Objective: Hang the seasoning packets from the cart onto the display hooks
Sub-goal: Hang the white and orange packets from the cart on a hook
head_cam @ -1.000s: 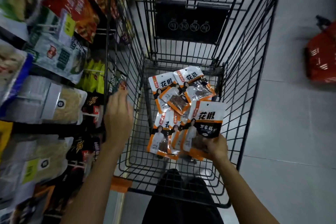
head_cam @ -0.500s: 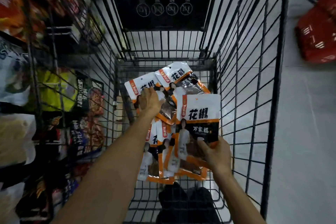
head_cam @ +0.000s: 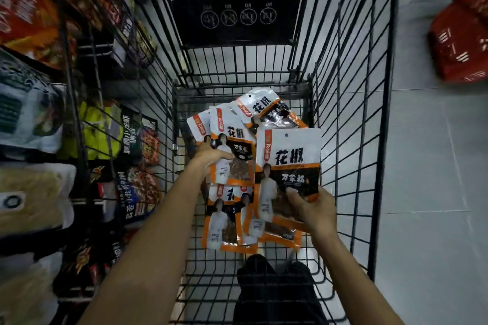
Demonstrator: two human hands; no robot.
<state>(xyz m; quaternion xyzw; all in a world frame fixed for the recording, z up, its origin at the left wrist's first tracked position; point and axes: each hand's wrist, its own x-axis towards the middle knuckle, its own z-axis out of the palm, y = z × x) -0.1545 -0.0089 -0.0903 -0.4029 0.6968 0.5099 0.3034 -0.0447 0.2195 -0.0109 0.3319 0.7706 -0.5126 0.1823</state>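
Left hand [head_cam: 208, 158] is down inside the cart [head_cam: 393, 113], fingers and thumb curled on the left edge of 1 seasoning packet [head_cam: 235, 145], which sits tilted up off the pile near the far end of the basket. Right hand [head_cam: 317, 211] is closed on a fanned bunch of packets [head_cam: 224, 221], pinching them by their lower right corner against the cart's right wall, with the front packet [head_cam: 290, 155] standing upright and its hang hole at the top. I count at least 4 in that fan, but it's hard to be sure. A couple of loose packets [head_cam: 261, 108] lie against the far end wall of the cart.

To the left of the cart there's the shelving [head_cam: 31, 119] packed with bagged goods. I can't actually make out the hooks from here. A red basket [head_cam: 459, 39] sits on the floor off to the right.

What I'd worry about: that fan is only held at 1 corner and the film looks slick, so adding another packet could make the stack slide apart and drop back in. Also a corner could snag on the wire when lifting out, and the holes won't line up if the bunch stays splayed.
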